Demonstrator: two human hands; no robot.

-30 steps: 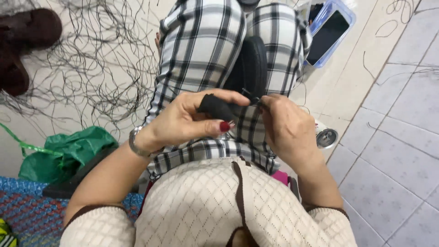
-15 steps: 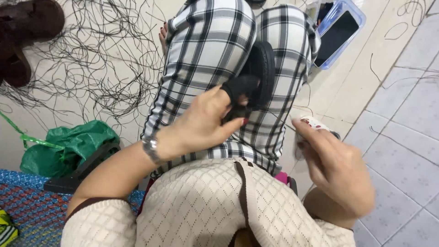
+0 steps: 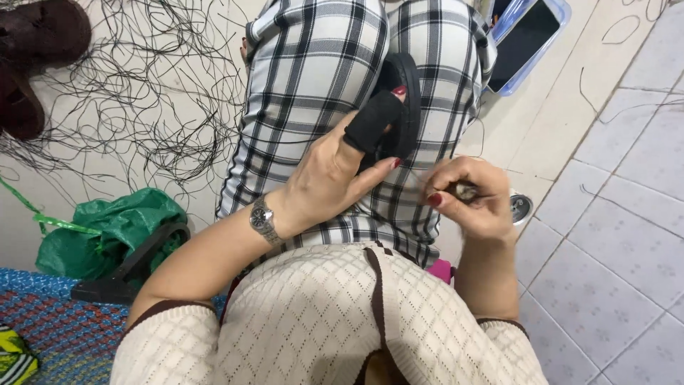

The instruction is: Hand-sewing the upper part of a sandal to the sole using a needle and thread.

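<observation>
I sit with my legs in black-and-white plaid trousers [image 3: 320,85] stretched out. My left hand [image 3: 335,171] grips a black sandal sole [image 3: 402,107] resting on my lap, with a black strap [image 3: 372,122] lying over my thumb. My right hand [image 3: 467,196] is closed beside it, just right of the sole, pinching a small blurred object I cannot identify. A silver wristwatch [image 3: 262,219] sits on my left wrist.
Loose black threads [image 3: 142,93] lie scattered over the floor at the left. A green plastic bag [image 3: 107,232] with black sandal parts [image 3: 132,267] sits lower left, brown shoes [image 3: 35,57] at upper left, a blue tray holding a phone [image 3: 524,43] upper right, a floor drain [image 3: 520,207].
My left hand has lifted the sole higher along my lap. My right hand moved away to the right, then came back in beside the sole, closed on something small.
</observation>
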